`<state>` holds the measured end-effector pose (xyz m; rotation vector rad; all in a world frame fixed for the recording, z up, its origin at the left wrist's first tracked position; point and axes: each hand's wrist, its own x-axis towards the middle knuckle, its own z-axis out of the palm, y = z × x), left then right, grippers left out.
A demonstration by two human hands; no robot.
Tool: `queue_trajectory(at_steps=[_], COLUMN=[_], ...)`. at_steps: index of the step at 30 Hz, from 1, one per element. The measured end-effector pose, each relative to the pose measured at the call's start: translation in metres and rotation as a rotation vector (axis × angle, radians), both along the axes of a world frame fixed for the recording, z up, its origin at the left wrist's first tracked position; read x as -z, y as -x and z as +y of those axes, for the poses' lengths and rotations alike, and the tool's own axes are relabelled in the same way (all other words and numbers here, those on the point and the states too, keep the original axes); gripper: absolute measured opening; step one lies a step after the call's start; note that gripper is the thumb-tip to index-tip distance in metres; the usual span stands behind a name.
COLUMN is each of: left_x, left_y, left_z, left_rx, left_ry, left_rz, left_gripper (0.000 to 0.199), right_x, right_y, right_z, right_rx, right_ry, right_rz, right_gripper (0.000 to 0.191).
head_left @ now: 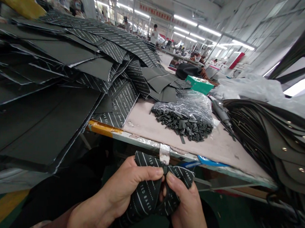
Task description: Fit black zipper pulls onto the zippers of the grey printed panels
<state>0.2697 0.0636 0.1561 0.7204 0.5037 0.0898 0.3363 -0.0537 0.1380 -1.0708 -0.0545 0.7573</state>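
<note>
Both my hands grip a dark printed lining fabric (pixel 146 197) with white stripes and lettering, held in front of the table's edge. My left hand (pixel 121 188) is closed on its left side, the thumb pressed down near the middle. Closed on the right side is my right hand (pixel 185 198), its thumb tip close to the other thumb. Between the two thumb tips sits a small dark piece (pixel 165 169); whether it is a zip pull or a tab I cannot tell. Below the thumbs the fabric bunches into folds, and most of my fingers are hidden behind it.
Dark fabric panels (pixel 68 50) are heaped at the left. On the table (pixel 139 118) lies a plastic bag of small black parts (pixel 184 122), with a grey hand tool (pixel 222 113), a green box (pixel 199 84) and a stack of dark straps and flaps (pixel 280 140) beyond.
</note>
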Motion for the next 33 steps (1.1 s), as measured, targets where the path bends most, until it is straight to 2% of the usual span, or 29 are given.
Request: queue_trajectory(at_steps=[7, 17, 22, 33], left_x=[-0.002, 0.0, 0.0, 0.0], left_y=[-0.005, 0.002, 0.002, 0.003], left_z=[0.001, -0.001, 0.0, 0.0], left_rx=[-0.029, -0.024, 0.001, -0.007], left_ry=[0.022, 0.033, 0.003, -0.112], left_rz=[0.015, -0.053, -0.036, -0.078], left_gripper=[0.021, 0.016, 0.021, 0.017], right_x=[0.003, -0.001, -0.002, -0.002], right_y=[-0.009, 0.002, 0.003, 0.004], right_z=[0.002, -0.003, -0.002, -0.001], right_rx=[-0.044, 0.006, -0.006, 0.024], right_ry=[-0.015, 0.018, 0.019, 0.018], right_rz=[-0.044, -0.003, -0.011, 0.0], right_gripper=[0.027, 0.023, 0.021, 0.022])
